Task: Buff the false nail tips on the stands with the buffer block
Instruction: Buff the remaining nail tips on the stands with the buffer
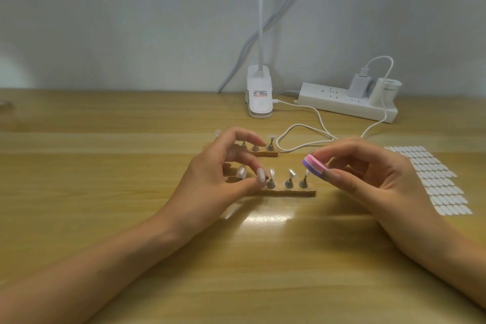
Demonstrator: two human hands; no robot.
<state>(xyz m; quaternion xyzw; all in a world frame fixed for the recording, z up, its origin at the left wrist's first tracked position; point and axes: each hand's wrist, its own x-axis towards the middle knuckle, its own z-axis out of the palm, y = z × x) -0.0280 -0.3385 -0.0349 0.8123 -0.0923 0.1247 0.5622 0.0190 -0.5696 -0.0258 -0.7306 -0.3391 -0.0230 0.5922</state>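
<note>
Holds the buffer block (315,164) pinched in the right hand (368,179), just beside the rightmost nail tip (306,172) of the left-to-right row on the near stand (289,193), and pinches a peg (266,179) further left along it with the left hand (223,166).

Bare forearms (118,258); left hand (218,171), right hand (381,179): long pale glossy nails (260,175) on fingers (244,184).
</note>
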